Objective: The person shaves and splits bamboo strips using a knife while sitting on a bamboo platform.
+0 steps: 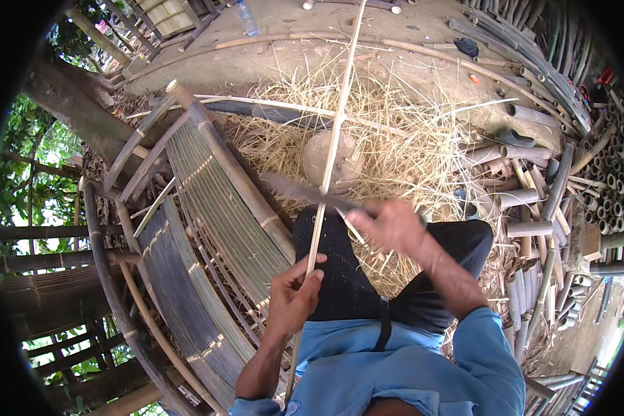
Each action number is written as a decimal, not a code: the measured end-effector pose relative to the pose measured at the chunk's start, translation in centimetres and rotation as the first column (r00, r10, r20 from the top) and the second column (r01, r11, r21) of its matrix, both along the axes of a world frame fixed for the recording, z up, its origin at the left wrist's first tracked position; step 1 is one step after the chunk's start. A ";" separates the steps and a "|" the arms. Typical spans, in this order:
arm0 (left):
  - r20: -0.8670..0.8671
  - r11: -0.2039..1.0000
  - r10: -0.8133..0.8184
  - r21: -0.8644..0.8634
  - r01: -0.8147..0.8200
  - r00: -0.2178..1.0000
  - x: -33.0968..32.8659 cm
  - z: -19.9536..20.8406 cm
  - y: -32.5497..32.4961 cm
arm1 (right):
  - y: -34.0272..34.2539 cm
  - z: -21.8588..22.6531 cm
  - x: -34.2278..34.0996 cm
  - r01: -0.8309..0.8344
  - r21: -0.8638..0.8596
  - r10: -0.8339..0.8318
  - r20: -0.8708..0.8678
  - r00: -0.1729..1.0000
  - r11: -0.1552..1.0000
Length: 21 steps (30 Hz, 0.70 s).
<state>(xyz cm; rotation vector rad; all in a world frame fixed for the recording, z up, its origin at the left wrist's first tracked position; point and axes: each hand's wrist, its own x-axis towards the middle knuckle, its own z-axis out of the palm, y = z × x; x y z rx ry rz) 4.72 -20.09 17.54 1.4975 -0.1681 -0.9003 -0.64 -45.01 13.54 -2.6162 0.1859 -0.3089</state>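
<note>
My left hand is closed around a long, pale bamboo strip, which runs from beside my body up past the top of the view. In my right hand is a machete, its handle mostly covered by my fingers. The dark blade points left and crosses the strip above my left hand, over my thigh. Blur on the blade and right hand hides whether its edge touches the strip. A node shows on the strip a little farther up.
Pale shavings cover the ground ahead, around a rounded block. A slatted bamboo bench stands at my left. Cut bamboo pieces and stacked tubes lie at the right. A plastic bottle stands far off.
</note>
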 end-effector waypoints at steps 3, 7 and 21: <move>-0.031 1.000 -0.010 -0.001 0.009 0.999 -1.2 -0.1 1.3 | -3.9 0.7 0.8 0.251 0.049 -0.241 -0.157 0.958 0.967; -0.065 1.000 0.011 -0.010 -0.012 0.998 -1.5 -0.4 2.8 | -1.7 -0.2 0.1 -0.046 -0.060 0.041 -0.080 0.996 0.997; -0.107 0.998 0.015 0.070 -0.008 0.994 -1.7 0.2 2.8 | -5.4 0.0 2.5 0.197 -0.155 -0.216 -0.122 0.969 0.968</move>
